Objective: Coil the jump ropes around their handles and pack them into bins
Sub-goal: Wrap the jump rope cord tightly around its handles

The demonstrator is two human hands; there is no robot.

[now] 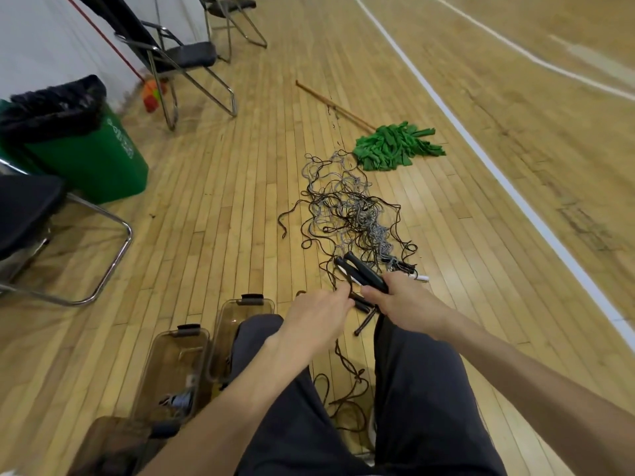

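A tangle of black and grey jump ropes [350, 211] sprawls on the wooden floor in front of my knees. My right hand [402, 300] grips a bundle of black handles [360, 271] that point away to the upper left. My left hand [321, 312] pinches a dark rope right beside those handles. More black handles [365, 316] lie on the floor under my hands. A dark rope [350, 393] trails back between my legs. Clear brown bins [171, 359] stand to my left; the nearer one holds a coiled grey rope [180, 400].
A second bin [247, 305] sits beside my left knee. A green mop [395, 144] with a wooden pole lies beyond the ropes. A green trash bin [86, 149] and folding chairs [171, 60] stand at the left. A white court line [498, 173] runs along the right.
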